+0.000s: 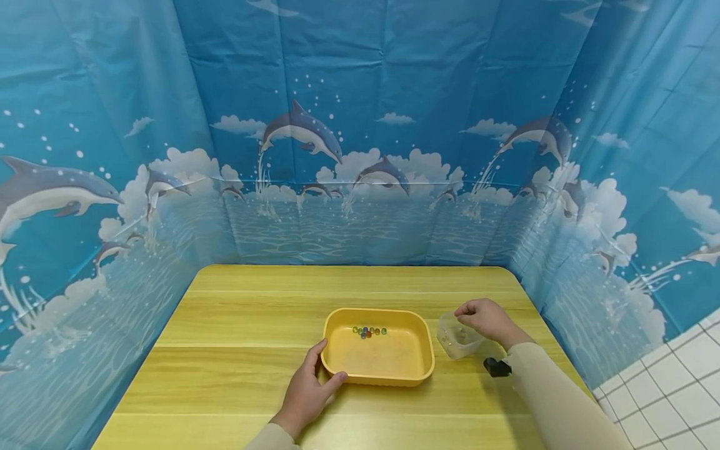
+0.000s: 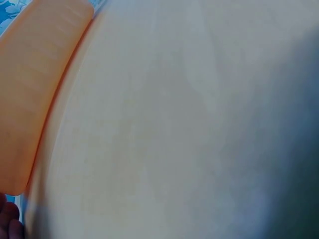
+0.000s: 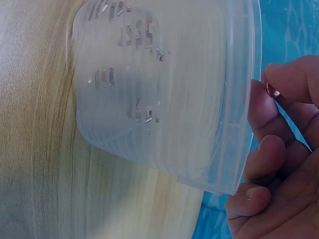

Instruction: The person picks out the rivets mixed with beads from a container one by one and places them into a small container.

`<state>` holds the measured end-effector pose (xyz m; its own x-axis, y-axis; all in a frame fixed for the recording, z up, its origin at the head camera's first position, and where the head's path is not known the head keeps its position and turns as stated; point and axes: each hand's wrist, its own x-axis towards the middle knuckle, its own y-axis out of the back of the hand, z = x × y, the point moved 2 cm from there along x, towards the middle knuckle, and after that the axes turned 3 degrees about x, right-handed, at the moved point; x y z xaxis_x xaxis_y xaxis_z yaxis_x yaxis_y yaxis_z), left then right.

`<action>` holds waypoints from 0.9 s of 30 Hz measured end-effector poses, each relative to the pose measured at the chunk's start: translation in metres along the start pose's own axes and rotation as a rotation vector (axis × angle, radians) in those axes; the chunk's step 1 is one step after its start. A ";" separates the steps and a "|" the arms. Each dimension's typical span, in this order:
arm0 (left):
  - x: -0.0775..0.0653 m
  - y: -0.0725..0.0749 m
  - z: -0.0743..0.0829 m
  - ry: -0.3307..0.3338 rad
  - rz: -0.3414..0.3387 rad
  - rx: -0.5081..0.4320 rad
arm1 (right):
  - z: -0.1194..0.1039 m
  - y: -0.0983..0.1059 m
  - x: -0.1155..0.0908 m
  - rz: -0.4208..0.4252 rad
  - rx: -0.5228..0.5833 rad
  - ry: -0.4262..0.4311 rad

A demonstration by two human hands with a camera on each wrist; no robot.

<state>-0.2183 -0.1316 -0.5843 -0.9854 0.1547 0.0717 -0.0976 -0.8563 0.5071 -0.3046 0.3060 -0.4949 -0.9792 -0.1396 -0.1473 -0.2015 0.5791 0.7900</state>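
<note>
My left hand (image 1: 308, 390) holds the near left corner of a shallow yellow plastic tray (image 1: 378, 378), thumb at the front rim and fingers along the left side. Inside the tray, several colourful glass marbles (image 1: 377, 332) sit in a small cluster toward the back. To its right stands a clear plastic container (image 3: 199, 99) with small shiny pieces (image 3: 138, 37) showing through its wall. Right over its rim, my right hand (image 1: 488, 319) pinches a small shiny copper-coloured piece (image 3: 272, 90) between thumb and index finger; its exact kind I cannot tell.
Both vessels stand on a yellow wood-grain table (image 1: 236, 319). A blue dolphin-print curtain (image 1: 360, 225) surrounds the back and sides. A black device (image 1: 497, 367) is at the right wrist. White tiles (image 1: 675, 378) lie beyond the table at the right.
</note>
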 end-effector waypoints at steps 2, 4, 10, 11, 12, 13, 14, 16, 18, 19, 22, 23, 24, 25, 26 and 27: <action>0.000 0.000 0.000 0.001 0.001 0.001 | 0.000 0.000 0.000 0.001 -0.002 0.002; 0.000 0.000 0.000 0.000 0.004 0.004 | 0.000 -0.001 0.000 0.003 0.000 -0.002; -0.001 0.000 0.002 0.003 0.007 0.007 | -0.002 0.000 -0.001 0.000 0.001 -0.001; -0.001 0.000 0.002 0.003 0.007 0.006 | -0.003 0.000 -0.001 0.000 0.001 0.000; -0.001 0.000 0.002 0.004 0.008 0.006 | -0.003 0.000 -0.001 -0.003 -0.001 0.006; -0.001 0.000 0.002 0.003 0.009 0.007 | -0.003 0.000 -0.001 -0.003 0.001 0.003; -0.001 0.000 0.002 0.002 0.009 0.007 | -0.003 -0.001 -0.001 -0.002 0.001 0.003; -0.001 0.000 0.002 0.001 0.010 0.012 | -0.003 -0.001 -0.001 -0.001 -0.002 0.006; -0.001 0.000 0.002 -0.001 0.009 0.014 | -0.002 -0.002 0.000 -0.001 -0.009 0.012; -0.001 0.000 0.002 -0.002 0.008 0.014 | -0.002 -0.002 0.000 0.002 -0.008 0.007; 0.000 0.000 0.002 -0.003 0.005 0.008 | -0.001 -0.002 0.000 0.005 -0.012 0.005; 0.000 0.000 0.002 -0.003 0.003 0.006 | -0.001 -0.002 0.000 0.005 -0.011 0.006; 0.000 0.000 0.002 -0.004 0.003 0.005 | 0.000 -0.003 0.000 0.005 -0.009 0.003; 0.000 0.000 0.002 -0.003 0.003 0.006 | 0.000 -0.003 0.000 0.004 -0.007 0.001; 0.000 0.000 0.002 -0.004 0.003 0.006 | 0.000 -0.003 0.000 0.001 -0.007 0.004; 0.000 0.000 0.002 -0.004 0.003 0.008 | 0.000 -0.003 0.000 0.003 -0.003 -0.003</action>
<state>-0.2177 -0.1304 -0.5825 -0.9851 0.1542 0.0761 -0.0939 -0.8530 0.5134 -0.3038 0.3044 -0.4967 -0.9798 -0.1355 -0.1472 -0.1988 0.5772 0.7920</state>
